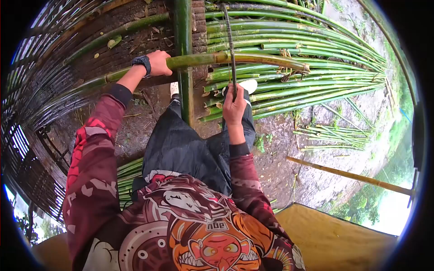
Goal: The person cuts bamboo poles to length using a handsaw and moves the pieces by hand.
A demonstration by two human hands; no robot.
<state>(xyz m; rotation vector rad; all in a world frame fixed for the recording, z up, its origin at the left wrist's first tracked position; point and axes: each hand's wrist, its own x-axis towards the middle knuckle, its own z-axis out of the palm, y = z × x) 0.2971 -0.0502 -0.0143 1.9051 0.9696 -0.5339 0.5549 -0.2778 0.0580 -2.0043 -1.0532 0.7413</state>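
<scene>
My left hand, with a dark watch on its wrist, is closed over a thick green-brown bamboo pole. This pole lies across a stout green bamboo beam, and its free end sticks out to the right. My right hand grips the lower end of a bow saw with a dark curved frame. The saw stands across the pole just right of the beam, its thin blade at a node. Whether the blade has cut into the bamboo cannot be made out.
Many long green bamboo poles lie side by side on the right, partly under my foot. A smaller bundle of thin poles rests on the muddy ground. Slatted bamboo fills the left. A yellow-brown tarp is at lower right.
</scene>
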